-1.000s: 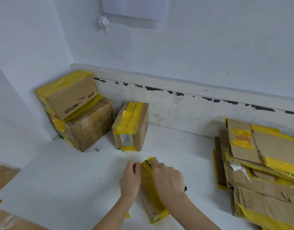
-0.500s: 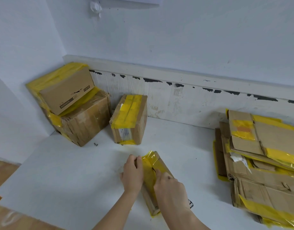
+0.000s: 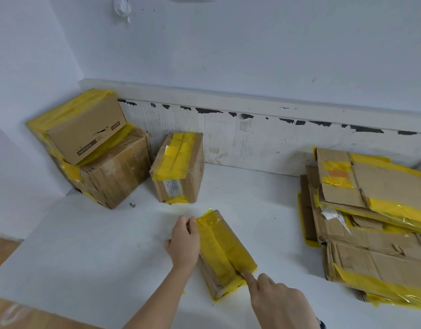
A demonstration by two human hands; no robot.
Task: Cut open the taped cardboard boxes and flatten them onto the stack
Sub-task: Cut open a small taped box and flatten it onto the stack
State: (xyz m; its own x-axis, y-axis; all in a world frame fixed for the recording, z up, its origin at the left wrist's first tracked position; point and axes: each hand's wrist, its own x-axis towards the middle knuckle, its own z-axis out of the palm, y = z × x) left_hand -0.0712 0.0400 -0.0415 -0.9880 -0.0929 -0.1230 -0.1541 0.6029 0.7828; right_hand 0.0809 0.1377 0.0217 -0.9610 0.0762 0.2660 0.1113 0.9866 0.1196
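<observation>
- On the white desk (image 3: 86, 245), the small taped box (image 3: 224, 254) lies between both hands; the left hand (image 3: 184, 243) grips its far left edge.
- The right hand (image 3: 279, 296) is curled, forefinger out at the tape seam's near end; whether it holds a cutter, I cannot tell.
- Risk: a slip toward the bracing fingers.
- The upper stacked box (image 3: 86, 131) reads "SCISSORS", upside down.
- The flattened stack (image 3: 375, 233) sits right.

4 taped boxes (image 3: 224, 250) (1 held), 1 flattened stack (image 3: 375, 233), 2 hands (image 3: 184, 243).
</observation>
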